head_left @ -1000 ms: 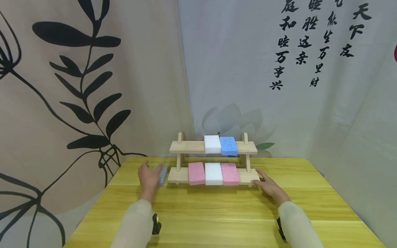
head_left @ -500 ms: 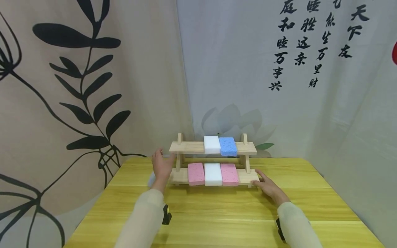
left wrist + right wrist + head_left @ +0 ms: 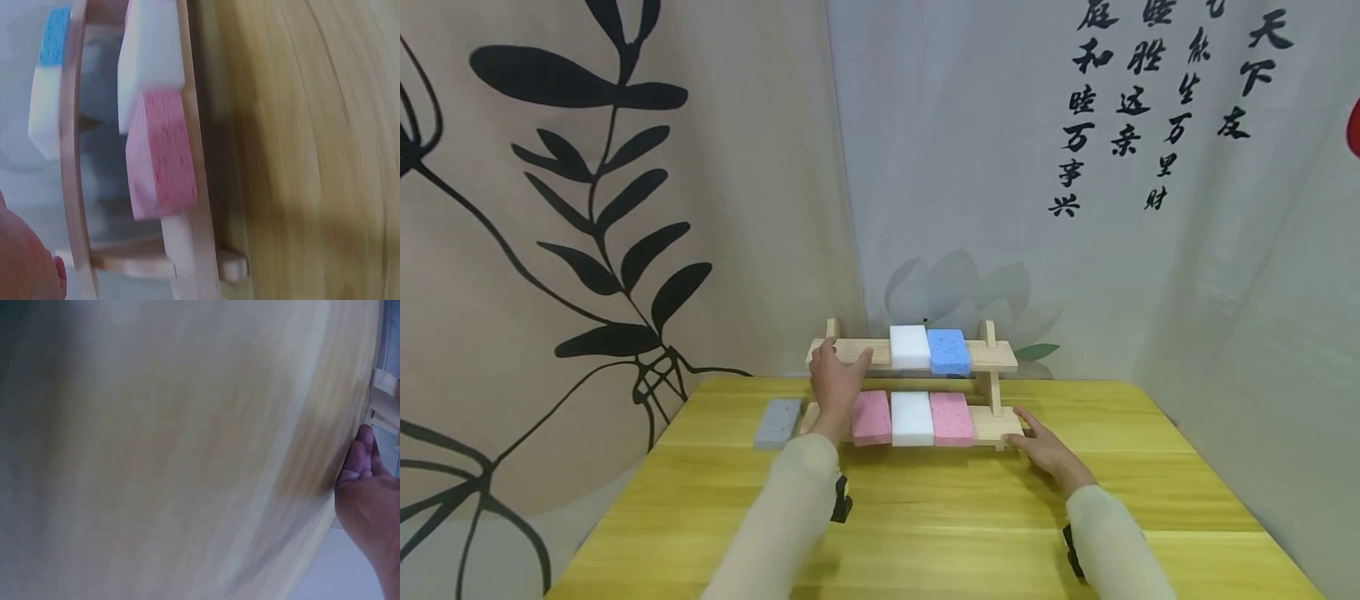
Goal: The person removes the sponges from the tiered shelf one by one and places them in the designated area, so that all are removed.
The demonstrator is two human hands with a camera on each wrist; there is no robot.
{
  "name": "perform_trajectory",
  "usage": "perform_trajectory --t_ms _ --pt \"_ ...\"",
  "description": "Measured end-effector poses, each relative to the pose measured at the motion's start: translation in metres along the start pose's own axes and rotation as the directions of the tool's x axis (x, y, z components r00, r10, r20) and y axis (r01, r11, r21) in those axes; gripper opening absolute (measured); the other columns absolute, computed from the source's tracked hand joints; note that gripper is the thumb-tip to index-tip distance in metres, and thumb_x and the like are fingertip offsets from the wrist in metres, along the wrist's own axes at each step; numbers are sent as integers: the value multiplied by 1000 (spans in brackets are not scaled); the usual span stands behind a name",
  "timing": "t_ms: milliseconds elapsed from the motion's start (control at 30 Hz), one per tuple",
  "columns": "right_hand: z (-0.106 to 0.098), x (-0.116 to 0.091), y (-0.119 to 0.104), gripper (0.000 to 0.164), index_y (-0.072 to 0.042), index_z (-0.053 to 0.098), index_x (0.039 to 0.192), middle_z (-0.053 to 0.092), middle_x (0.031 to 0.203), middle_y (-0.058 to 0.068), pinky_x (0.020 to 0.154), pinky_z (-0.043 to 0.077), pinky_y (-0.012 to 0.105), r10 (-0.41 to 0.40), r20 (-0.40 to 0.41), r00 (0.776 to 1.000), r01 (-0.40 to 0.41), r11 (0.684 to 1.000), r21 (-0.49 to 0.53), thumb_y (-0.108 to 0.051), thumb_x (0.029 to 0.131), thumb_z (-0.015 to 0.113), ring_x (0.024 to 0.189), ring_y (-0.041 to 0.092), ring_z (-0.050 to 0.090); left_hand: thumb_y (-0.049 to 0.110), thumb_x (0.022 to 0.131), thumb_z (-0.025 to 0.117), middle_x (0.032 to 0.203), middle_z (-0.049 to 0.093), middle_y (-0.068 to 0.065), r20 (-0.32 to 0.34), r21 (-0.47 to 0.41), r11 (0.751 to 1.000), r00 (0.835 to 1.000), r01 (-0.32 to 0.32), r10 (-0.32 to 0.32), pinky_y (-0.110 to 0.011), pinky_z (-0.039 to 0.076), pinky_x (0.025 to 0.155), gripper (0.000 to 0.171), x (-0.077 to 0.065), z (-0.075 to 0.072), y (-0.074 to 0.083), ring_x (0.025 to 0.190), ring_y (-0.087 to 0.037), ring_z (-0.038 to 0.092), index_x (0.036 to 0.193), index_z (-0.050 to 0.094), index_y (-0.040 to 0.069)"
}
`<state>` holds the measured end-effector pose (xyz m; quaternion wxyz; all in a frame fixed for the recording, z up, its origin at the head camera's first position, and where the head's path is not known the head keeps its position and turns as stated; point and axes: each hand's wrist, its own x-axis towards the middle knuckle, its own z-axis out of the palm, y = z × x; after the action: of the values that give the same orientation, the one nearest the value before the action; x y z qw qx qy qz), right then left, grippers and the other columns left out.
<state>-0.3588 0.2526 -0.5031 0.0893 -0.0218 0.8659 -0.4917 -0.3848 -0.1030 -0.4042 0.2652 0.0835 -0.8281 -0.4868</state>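
Observation:
In the head view my left hand (image 3: 837, 383) is raised before the left end of a two-tier wooden rack (image 3: 1009, 423), thumb and fingers spread, with nothing between them. Part of it shows at the lower left of the left wrist view. My right hand (image 3: 1054, 457) grips the right end of the lower board, thumb at the front corner. On that board stand a pink sponge (image 3: 872, 418), a white sponge (image 3: 912, 419) and another pink sponge (image 3: 952, 419), side by side. The upper board carries a white sponge (image 3: 910, 347) and a blue sponge (image 3: 949, 351).
A grey sponge (image 3: 777, 423) lies on the yellow wooden table (image 3: 940, 533), left of the rack. Close behind the rack hangs a pale curtain (image 3: 760, 208) with plant prints and dark characters.
My left hand has moved right, from beside the grey sponge to the rack's left end, uncovering that sponge. The right hand keeps its place at the rack's right end.

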Motion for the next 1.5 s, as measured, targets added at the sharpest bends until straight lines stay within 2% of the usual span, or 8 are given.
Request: perform_trajectory --t_ms 167,433,600,800,1167,1500 --pt "0 0 1 82 -11 13 159 23 151 40 107 29 66 -12 -1 1000 12 1000 12 -37 98 61 136 54 29 47 83 76 136 47 -18 18 -2 1000 999 29 -29 -50 38 104 79 -8 20 14 126 -36 44 143 45 5" --pt "-1 -1 0 83 -15 13 159 22 153 37 109 25 66 15 -4 1000 -15 1000 25 -42 97 61 139 53 26 52 81 76 136 47 -19 8 40 998 999 53 -54 -47 36 107 85 -20 49 32 126 -35 43 144 44 4" --pt "-2 0 0 83 -15 14 159 21 153 37 109 26 66 19 -7 1000 -18 1000 25 -42 97 61 139 53 25 55 77 78 132 48 -21 -14 71 994 997 78 -78 -47 40 103 90 -24 66 42 123 -35 45 143 45 3" --pt "-1 0 1 83 -16 16 159 23 153 37 108 28 66 12 -18 1000 -11 999 41 -43 96 62 138 52 27 56 74 80 127 50 -21 -52 101 990 994 96 -91 -48 44 96 89 -26 82 46 115 -35 47 138 48 2" --pt "1 1 1 83 -15 16 159 21 154 36 109 26 65 -2 -24 1000 3 998 56 -42 96 62 140 51 25 53 70 84 112 51 -18 -104 97 988 988 124 -114 -49 47 83 77 -26 95 49 105 -33 48 120 54 3" --pt "1 -1 1 80 -13 18 159 27 150 39 107 30 65 -15 -36 999 16 1000 19 -38 97 62 137 52 30 51 73 83 114 51 -18 -65 112 980 985 163 -157 -48 47 86 76 -28 99 50 105 -32 49 123 53 2"
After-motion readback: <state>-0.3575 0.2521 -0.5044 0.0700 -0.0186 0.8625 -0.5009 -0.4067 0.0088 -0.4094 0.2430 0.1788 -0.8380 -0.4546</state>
